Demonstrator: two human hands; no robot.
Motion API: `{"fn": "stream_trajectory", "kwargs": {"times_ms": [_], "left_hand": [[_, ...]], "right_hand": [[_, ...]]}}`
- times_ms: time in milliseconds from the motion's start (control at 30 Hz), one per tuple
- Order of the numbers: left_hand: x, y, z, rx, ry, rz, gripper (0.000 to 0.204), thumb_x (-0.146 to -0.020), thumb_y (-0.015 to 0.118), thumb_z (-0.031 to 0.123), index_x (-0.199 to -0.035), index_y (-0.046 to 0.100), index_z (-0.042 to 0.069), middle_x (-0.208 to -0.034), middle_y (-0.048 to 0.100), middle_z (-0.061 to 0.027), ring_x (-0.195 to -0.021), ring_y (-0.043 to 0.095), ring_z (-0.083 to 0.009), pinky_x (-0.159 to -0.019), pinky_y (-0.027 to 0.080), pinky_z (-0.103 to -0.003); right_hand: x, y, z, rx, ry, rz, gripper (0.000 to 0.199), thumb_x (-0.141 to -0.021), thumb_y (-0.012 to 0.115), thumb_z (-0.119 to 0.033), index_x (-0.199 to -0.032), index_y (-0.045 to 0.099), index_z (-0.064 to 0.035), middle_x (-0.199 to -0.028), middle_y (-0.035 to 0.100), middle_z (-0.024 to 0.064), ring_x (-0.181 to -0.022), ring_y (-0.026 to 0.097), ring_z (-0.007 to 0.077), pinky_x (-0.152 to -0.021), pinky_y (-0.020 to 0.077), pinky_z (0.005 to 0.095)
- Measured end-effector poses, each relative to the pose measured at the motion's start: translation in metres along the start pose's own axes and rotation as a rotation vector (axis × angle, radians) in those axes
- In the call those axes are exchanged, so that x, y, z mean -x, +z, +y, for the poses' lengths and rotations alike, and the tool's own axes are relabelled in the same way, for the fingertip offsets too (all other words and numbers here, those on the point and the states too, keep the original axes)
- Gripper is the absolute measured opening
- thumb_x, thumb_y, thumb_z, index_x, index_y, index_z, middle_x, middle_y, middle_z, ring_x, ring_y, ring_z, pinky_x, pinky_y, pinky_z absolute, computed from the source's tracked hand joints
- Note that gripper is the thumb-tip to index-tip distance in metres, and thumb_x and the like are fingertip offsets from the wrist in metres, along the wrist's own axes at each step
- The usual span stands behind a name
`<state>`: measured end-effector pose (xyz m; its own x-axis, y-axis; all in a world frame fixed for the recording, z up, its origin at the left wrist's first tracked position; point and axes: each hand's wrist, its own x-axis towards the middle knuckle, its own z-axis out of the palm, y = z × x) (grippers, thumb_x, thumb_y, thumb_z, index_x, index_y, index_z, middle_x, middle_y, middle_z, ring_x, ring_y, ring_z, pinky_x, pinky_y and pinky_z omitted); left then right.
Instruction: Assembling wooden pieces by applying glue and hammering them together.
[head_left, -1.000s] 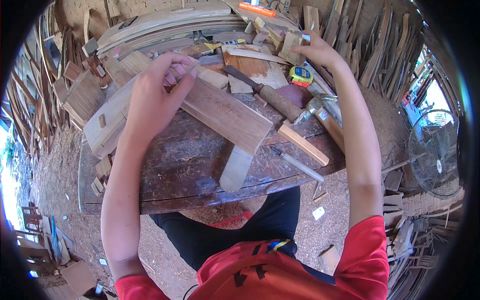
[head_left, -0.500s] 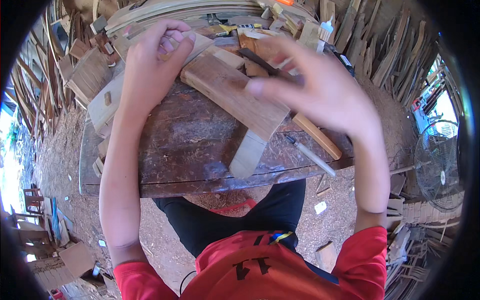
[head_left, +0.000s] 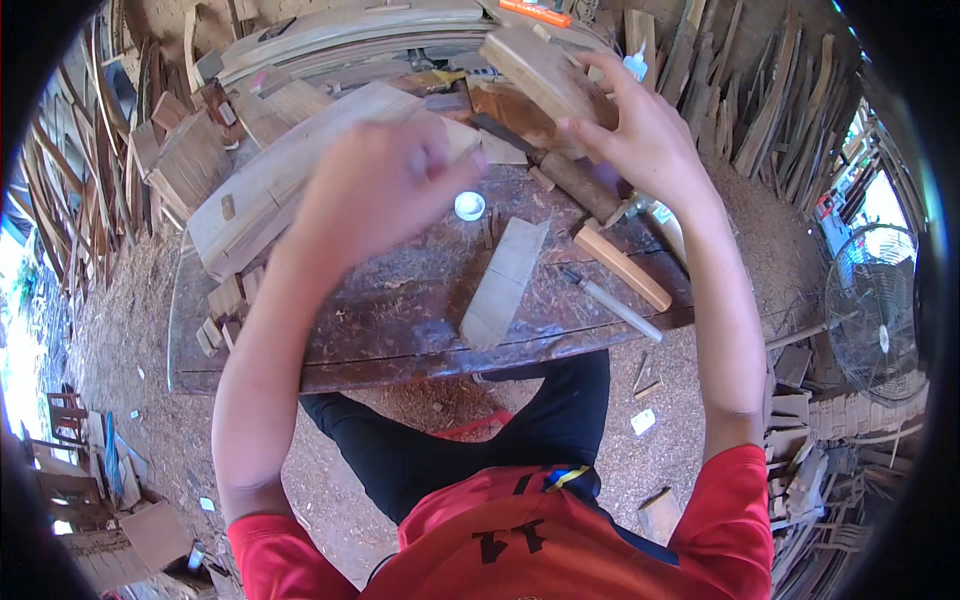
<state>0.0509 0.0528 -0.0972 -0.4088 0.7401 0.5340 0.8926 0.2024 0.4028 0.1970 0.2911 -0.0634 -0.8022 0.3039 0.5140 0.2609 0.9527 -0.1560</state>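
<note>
At the far right of the table my right hand [head_left: 645,135] has its thumb and fingers around the end of a wooden block [head_left: 535,72], which is tilted. My left hand [head_left: 375,190] is smeared by motion over the table's middle, so its fingers are hard to read. It is beside a long pale plank [head_left: 290,165] with a small slot and near a small white round cap [head_left: 469,206]. Below the block lies a chisel-like tool with a thick wooden handle [head_left: 582,188]. A flat grey-brown wood strip [head_left: 505,285] lies in front of the cap.
A wooden bar [head_left: 622,268] and a slim pale-handled tool [head_left: 618,308] lie at the table's [head_left: 390,340] right front. A yellow-handled brush [head_left: 430,82] and an orange object [head_left: 535,12] are at the back. A fan [head_left: 880,330] stands right; wood scraps line both sides.
The wooden block has gone from the table's middle to the far right with my right hand, uncovering the cap and the strip. My left hand has moved right and nearer.
</note>
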Motion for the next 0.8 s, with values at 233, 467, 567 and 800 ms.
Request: {"fn": "stream_trajectory", "kwargs": {"times_ms": [233,467,567,800], "left_hand": [[0.023,0.018,0.033,-0.023,0.099,-0.535,0.056,-0.081,0.073,0.063,-0.081,0.072,0.006,-0.066,0.066,-0.0155,-0.062,0.068,-0.033,-0.062,0.053,-0.042],[0.012,0.004,0.017,0.161,-0.014,-0.435,0.041,-0.087,0.074,0.045,-0.083,0.07,0.004,-0.068,0.065,-0.0152,-0.06,0.067,-0.0266,-0.061,0.052,-0.037],[-0.002,-0.01,0.011,0.412,-0.245,-0.279,0.032,-0.097,0.069,0.034,-0.096,0.07,0.002,-0.079,0.068,-0.0043,-0.075,0.068,-0.0086,-0.062,0.051,-0.026],[-0.009,-0.008,-0.017,0.923,-0.251,-0.016,0.033,-0.106,0.06,0.027,-0.122,0.061,-0.002,-0.107,0.071,-0.0064,-0.099,0.068,-0.0123,-0.087,0.056,-0.028]], "right_hand": [[-0.004,0.032,0.034,0.02,0.005,-0.19,0.07,-0.088,0.075,-0.038,-0.147,0.046,-0.013,-0.129,0.064,0.0262,-0.119,0.063,0.041,-0.101,0.0484,0.0477],[-0.021,0.018,0.013,-0.072,0.026,-0.235,0.066,-0.093,0.069,-0.043,-0.146,0.051,-0.008,-0.126,0.064,0.0263,-0.122,0.062,0.0367,-0.104,0.0466,0.0437],[-0.024,0.008,0.003,-0.157,-0.091,-0.024,0.053,-0.096,0.068,-0.034,-0.14,0.057,-0.0065,-0.118,0.067,0.017,-0.115,0.064,0.0294,-0.101,0.0477,0.0398],[-0.016,0.032,-0.033,-0.821,-0.175,-0.096,0.04,-0.098,0.069,-0.027,-0.13,0.063,-0.0033,-0.098,0.071,0.0081,-0.093,0.068,0.0175,-0.087,0.0528,0.0328]]}}
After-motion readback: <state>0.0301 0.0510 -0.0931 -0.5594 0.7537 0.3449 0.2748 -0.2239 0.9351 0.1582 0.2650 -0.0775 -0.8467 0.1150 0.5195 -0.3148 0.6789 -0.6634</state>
